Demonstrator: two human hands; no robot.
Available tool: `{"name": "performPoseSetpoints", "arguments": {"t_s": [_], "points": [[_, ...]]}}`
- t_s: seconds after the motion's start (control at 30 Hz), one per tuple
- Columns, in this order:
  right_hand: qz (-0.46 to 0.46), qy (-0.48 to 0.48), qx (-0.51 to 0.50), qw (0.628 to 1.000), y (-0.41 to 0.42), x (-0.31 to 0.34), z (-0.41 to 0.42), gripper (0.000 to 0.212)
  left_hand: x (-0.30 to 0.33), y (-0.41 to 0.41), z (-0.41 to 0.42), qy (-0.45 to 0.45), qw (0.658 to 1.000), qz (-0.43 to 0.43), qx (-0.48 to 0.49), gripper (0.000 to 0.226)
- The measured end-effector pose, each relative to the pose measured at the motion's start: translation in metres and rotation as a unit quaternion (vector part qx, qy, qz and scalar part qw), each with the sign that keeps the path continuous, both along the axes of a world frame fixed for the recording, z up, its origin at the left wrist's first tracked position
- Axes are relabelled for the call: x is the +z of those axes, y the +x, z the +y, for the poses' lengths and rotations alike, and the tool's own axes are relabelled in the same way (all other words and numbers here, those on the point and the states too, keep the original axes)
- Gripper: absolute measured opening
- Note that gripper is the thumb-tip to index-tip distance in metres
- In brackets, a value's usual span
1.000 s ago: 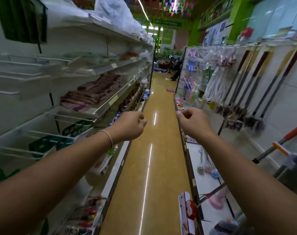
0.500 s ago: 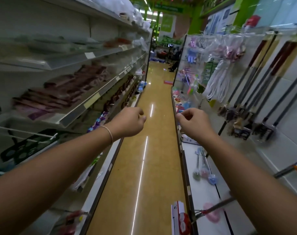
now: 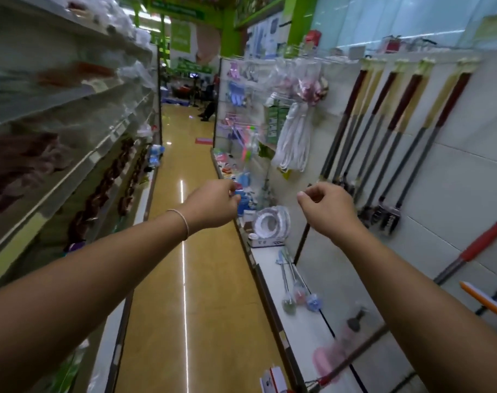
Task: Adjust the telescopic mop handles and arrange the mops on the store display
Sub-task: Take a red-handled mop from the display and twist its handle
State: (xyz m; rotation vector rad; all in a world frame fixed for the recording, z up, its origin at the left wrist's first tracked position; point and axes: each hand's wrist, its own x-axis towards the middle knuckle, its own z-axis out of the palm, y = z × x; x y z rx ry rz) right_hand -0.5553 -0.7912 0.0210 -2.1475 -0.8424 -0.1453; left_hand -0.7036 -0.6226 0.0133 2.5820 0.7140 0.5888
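Note:
Several mops [image 3: 383, 131] with grey shafts and dark red and cream grips hang in a row on the white wall panel at the right, heads down. A red-handled mop [image 3: 479, 248] leans against the wall lower right, beside an orange and white handle [image 3: 485, 302]. A metal pole [image 3: 352, 355] with a red collar lies across the bottom shelf. My left hand [image 3: 213, 204] and my right hand [image 3: 325, 207] are stretched out ahead over the aisle, fingers curled, holding nothing. Both are apart from the mops.
A yellow aisle floor [image 3: 182, 279] runs ahead between stocked shelves at the left [image 3: 71, 154] and a white bottom shelf [image 3: 304, 327] at the right. That shelf carries brushes [image 3: 298, 293], a boxed white toilet seat [image 3: 270, 225] and a pink plunger. White cords hang on the pegboard.
The view has swung toward the right wall, showing more of the hanging mops and the red-handled mop. Both hands stay outstretched and curled, now slightly farther apart.

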Motion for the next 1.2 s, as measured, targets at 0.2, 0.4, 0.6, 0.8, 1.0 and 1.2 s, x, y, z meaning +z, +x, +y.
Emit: {"name": "performPoseSetpoints", "arguments": {"t_s": [0.2, 0.4, 0.6, 0.8, 1.0, 1.2], "points": [[0.020, 0.005, -0.072, 0.997, 0.057, -0.009, 0.003, 0.024, -0.009, 0.080, 0.026, 0.014, 0.997, -0.003, -0.071, 0.030], [0.043, 0.010, -0.121, 0.992, 0.126, -0.029, -0.002, 0.022, -0.030, 0.164, 0.031, 0.006, 0.990, 0.009, -0.141, 0.030], [0.081, 0.030, -0.134, 0.987, 0.204, -0.044, -0.006, 0.016, -0.037, 0.246, 0.030, 0.015, 0.983, 0.025, -0.181, 0.036], [0.089, 0.031, -0.181, 0.979, 0.276, -0.062, -0.026, 0.017, -0.046, 0.323, 0.012, 0.003, 0.975, 0.042, -0.220, 0.039], [0.104, 0.003, -0.264, 0.959, 0.323, -0.093, -0.068, 0.017, -0.078, 0.397, -0.021, 0.011, 0.947, 0.081, -0.309, 0.028], [0.152, 0.022, -0.386, 0.910, 0.348, -0.133, -0.111, 0.013, -0.124, 0.473, -0.061, 0.013, 0.893, 0.126, -0.432, 0.030]]}}
